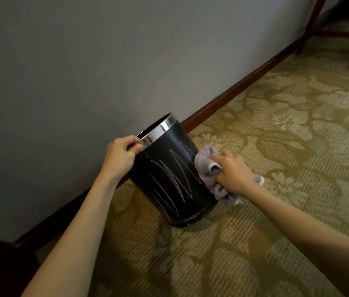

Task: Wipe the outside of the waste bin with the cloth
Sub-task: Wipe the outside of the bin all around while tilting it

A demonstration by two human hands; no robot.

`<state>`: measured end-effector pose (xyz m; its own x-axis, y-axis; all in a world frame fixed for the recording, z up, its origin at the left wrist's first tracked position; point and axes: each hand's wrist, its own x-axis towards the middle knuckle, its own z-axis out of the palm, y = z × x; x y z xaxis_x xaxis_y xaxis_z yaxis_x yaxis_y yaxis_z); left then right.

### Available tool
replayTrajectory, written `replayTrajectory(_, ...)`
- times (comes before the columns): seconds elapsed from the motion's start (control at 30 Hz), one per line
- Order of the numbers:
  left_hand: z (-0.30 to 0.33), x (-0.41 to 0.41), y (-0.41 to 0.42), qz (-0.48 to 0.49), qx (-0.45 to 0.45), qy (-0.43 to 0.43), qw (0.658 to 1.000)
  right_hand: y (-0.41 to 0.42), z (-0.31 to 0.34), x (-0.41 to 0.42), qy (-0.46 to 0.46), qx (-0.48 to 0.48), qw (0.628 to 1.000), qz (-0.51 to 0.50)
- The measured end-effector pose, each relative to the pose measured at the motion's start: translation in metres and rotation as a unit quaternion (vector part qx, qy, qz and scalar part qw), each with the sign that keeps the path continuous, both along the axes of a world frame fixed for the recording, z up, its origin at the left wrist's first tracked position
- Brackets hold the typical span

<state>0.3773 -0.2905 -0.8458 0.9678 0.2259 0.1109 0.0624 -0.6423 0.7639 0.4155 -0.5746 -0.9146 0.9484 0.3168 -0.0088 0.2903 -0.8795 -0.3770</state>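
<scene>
1. Bin (169, 168): black, round, tapered, with a shiny metal band round the rim. It stands on the carpet (287, 125) near the wall (83, 61), tilted, with its mouth leaning toward 10 o'clock and its base at about 5 o'clock of its body.
2. Pale zigzag scribble marks (169, 179) run across the near side of the bin.
3. Left hand (121, 155): at 9 o'clock of the bin, fingers curled over the metal rim, thumb on the outside just under the band. It grips the rim.
4. Right hand (232, 172): at 3 o'clock of the bin, fingers curled round a bunched grey cloth (206, 161). It holds the cloth against the bin's right flank.
5. Cloth: crumpled, with a pale hem showing at the fingers. One part lies against the bin wall; the rest hangs below the hand toward 6 o'clock and sticks out behind the wrist toward 3 o'clock.
6. The bin sits between the two hands, left on the rim, right lower down on the side.
7. Both forearms are bare and enter from the lower edge of the view.
8. Surroundings: plain grey wall, dark red-brown skirting board (233, 93) running toward 1 o'clock, patterned olive and tan carpet. Dark wooden furniture legs (310, 28) at 1 o'clock, well apart from the bin.
</scene>
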Motion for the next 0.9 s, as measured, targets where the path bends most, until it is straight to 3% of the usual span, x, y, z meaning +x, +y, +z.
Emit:
replayTrajectory(0.17, 0.004, 0.008, -0.016, -0.024, 0.014, -0.010, 1.000, 0.038, 0.036, 0.013, -0.076, 0.114, 0.990, -0.028)
replayTrajectory(0.33, 0.002, 0.008, -0.009, -0.029, 0.005, -0.006, 1.000, 0.037, 0.033, 0.013, -0.061, 0.133, 0.989, -0.019)
replayTrajectory(0.57, 0.003, 0.008, 0.007, -0.021, 0.003, 0.006, 1.000, -0.004, -0.022, -0.022, 0.041, -0.007, 0.999, -0.028)
replayTrajectory(0.67, 0.004, 0.010, 0.001, -0.028, 0.002, 0.007, 1.000, -0.015, -0.033, -0.030, 0.076, -0.019, 0.996, -0.038)
replayTrajectory(0.9, 0.008, 0.010, -0.022, -0.025, 0.017, -0.007, 1.000, 0.019, 0.018, -0.010, -0.033, 0.087, 0.995, -0.030)
